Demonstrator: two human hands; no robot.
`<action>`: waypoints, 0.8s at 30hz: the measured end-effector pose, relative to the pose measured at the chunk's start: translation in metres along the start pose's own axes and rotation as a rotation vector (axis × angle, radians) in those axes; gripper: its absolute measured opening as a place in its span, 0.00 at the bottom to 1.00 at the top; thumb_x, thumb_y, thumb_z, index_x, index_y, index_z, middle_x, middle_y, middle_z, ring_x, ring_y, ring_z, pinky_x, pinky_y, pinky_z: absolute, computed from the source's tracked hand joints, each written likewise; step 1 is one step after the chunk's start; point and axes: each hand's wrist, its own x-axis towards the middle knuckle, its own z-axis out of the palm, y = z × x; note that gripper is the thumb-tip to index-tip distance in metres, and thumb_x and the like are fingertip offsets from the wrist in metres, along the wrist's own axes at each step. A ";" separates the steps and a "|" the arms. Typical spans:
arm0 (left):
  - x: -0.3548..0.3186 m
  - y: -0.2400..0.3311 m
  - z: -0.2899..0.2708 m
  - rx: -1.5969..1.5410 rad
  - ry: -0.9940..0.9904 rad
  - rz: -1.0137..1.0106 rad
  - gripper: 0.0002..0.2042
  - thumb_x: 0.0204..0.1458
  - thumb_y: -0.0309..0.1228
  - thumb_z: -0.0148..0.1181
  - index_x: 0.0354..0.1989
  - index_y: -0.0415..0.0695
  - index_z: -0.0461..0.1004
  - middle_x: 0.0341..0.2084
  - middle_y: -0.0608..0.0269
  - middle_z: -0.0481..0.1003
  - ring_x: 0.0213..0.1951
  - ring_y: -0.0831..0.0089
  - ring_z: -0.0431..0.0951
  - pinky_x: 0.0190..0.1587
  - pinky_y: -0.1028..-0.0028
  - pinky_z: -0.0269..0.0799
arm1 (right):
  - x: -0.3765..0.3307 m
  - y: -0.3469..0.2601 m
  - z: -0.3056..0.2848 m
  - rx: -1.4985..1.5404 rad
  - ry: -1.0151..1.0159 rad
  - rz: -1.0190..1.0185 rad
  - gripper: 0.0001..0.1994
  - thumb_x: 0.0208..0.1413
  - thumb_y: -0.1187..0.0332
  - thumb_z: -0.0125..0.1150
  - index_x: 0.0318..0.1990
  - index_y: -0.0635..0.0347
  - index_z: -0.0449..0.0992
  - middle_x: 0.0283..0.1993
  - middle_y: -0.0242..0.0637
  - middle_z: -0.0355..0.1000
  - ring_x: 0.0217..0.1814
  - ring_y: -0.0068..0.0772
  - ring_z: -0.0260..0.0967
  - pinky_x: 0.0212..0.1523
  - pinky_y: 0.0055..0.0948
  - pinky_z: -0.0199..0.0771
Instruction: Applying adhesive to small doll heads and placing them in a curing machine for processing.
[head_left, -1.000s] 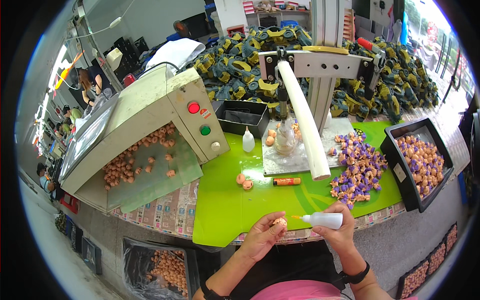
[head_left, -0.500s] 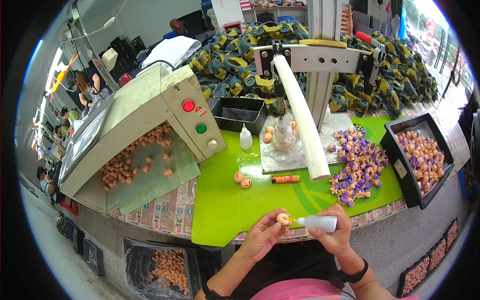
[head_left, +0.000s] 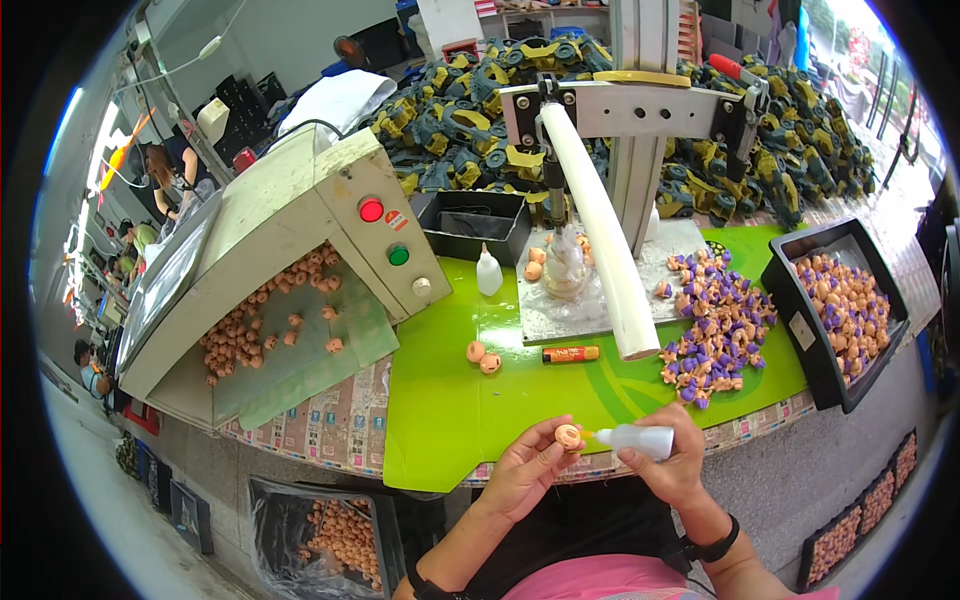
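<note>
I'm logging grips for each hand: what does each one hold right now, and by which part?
The left hand pinches a small orange piece at its sides. The right hand wraps the body of a small white squeeze bottle.

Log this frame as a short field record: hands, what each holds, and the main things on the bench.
left hand: holds a small orange piece
right hand: holds a white squeeze bottle, nozzle at the piece
mat: green mat on the bench
loose on mat: two orange pieces, orange tube, purple-and-orange pile
right side: black tray of orange pieces
left side: beige machine with red and green buttons
</note>
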 end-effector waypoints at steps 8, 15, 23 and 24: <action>0.001 -0.003 -0.002 -0.018 0.015 0.024 0.16 0.59 0.23 0.53 0.57 0.41 0.67 0.50 0.59 0.72 0.52 0.69 0.74 0.55 0.73 0.71 | 0.000 -0.005 -0.007 -0.037 0.018 -0.015 0.16 0.40 0.66 0.77 0.34 0.61 0.76 0.28 0.38 0.73 0.27 0.32 0.70 0.28 0.28 0.67; 0.001 -0.003 -0.002 -0.036 0.014 0.036 0.16 0.58 0.22 0.54 0.55 0.42 0.68 0.50 0.59 0.72 0.52 0.68 0.74 0.56 0.72 0.71 | -0.002 -0.008 -0.010 -0.076 -0.007 -0.045 0.17 0.40 0.66 0.77 0.35 0.61 0.75 0.28 0.38 0.72 0.26 0.32 0.70 0.27 0.28 0.67; -0.001 -0.003 -0.004 -0.098 0.000 0.067 0.18 0.55 0.17 0.54 0.54 0.44 0.69 0.54 0.57 0.70 0.57 0.66 0.71 0.60 0.72 0.69 | 0.016 0.017 0.016 -0.074 0.099 0.092 0.17 0.40 0.72 0.74 0.39 0.63 0.76 0.35 0.42 0.73 0.36 0.36 0.72 0.37 0.29 0.71; -0.003 -0.003 -0.005 -0.095 -0.005 0.064 0.18 0.55 0.17 0.54 0.54 0.44 0.69 0.54 0.57 0.70 0.57 0.66 0.71 0.60 0.72 0.69 | 0.021 0.023 0.021 -0.091 0.039 0.074 0.18 0.40 0.73 0.73 0.42 0.63 0.75 0.36 0.41 0.73 0.38 0.36 0.72 0.40 0.29 0.71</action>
